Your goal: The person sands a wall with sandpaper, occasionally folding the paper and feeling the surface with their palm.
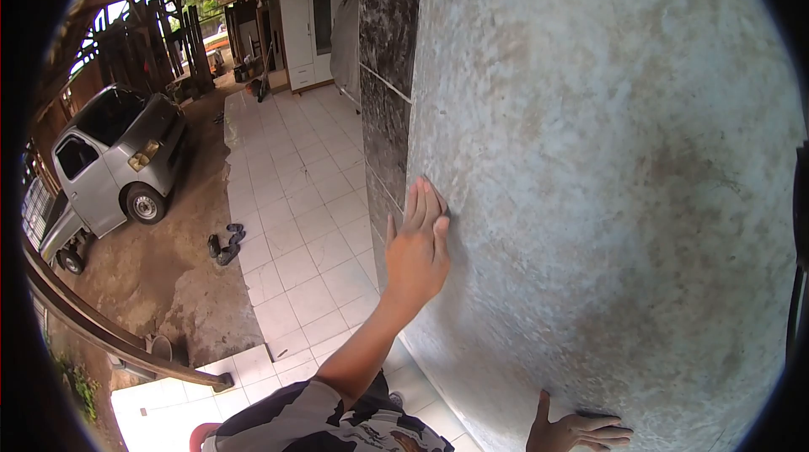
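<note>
My left hand point(416, 251) lies against the left edge of a mottled grey-white plastered wall point(581, 132), where it meets a strip of dark tile point(386, 123). Its fingers are stretched out and point upward, and nothing shows in it. Low in the view, my right hand point(576, 433) is at the same wall with its thumb up and its fingers pointing right. That hand is partly cut off by the bottom of the view, and I see no object in it. Brownish smudges mark the plaster above it.
White floor tiles point(308, 224) run along the left of the wall. Dark sandals point(226, 243) lie at their border with bare ground. A silver pickup truck point(105, 157) stands on the left, behind a wooden rail point(101, 321). A white cabinet point(308, 31) stands at the back.
</note>
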### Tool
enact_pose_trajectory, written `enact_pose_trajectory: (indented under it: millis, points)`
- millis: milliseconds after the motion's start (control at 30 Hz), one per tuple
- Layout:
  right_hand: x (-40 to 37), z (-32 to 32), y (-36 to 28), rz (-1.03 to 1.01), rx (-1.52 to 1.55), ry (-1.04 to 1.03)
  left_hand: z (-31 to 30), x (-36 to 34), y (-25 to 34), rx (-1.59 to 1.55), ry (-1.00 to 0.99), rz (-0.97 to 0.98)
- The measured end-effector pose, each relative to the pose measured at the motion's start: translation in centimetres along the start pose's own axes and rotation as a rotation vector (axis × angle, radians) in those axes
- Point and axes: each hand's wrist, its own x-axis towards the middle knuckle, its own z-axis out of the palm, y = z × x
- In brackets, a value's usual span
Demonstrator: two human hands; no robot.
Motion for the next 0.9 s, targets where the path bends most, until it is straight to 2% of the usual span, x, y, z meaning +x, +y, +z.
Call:
enact_pose_trajectory:
  millis: [67, 133, 233, 400, 433, 500, 733, 900]
  points:
    - [-0.1, 0.0, 0.1, -0.012, -0.041, -0.049, -0.5, -0.1, 0.1, 0.03, 0.005, -0.03]
    - [-0.2, 0.1, 0.3, -0.011, -0.067, -0.083, -0.5, -0.3, 0.5, 0.101, 0.046, 0.023]
    - [-0.3, 0.2, 0.4, 0.004, -0.092, -0.108, -0.2, -2.4, 0.7, 0.02, -0.015, 0.042]
    - [-0.6, 0.6, 0.6, 0.002, -0.179, -0.183, -0.8, -0.9, 0.4, 0.041, 0.013, 0.024]
    - [-0.5, 0.8, 0.5, 0.002, -0.181, -0.174, -0.7, -0.9, 0.4, 0.061, 0.041, 0.042]
    - [-0.3, 1.4, 0.3, -0.019, 0.006, 0.181, -0.4, -2.0, 0.2, 0.014, 0.047, 0.059]
    - [-0.2, 1.3, 0.5, -0.034, 0.007, 0.192, -1.4, -1.6, 0.6, 0.055, -0.024, 0.011]
    - [-0.1, 1.3, 0.3, -0.048, -0.063, 0.222, -1.1, -0.9, -0.1, -0.018, -0.002, 0.032]
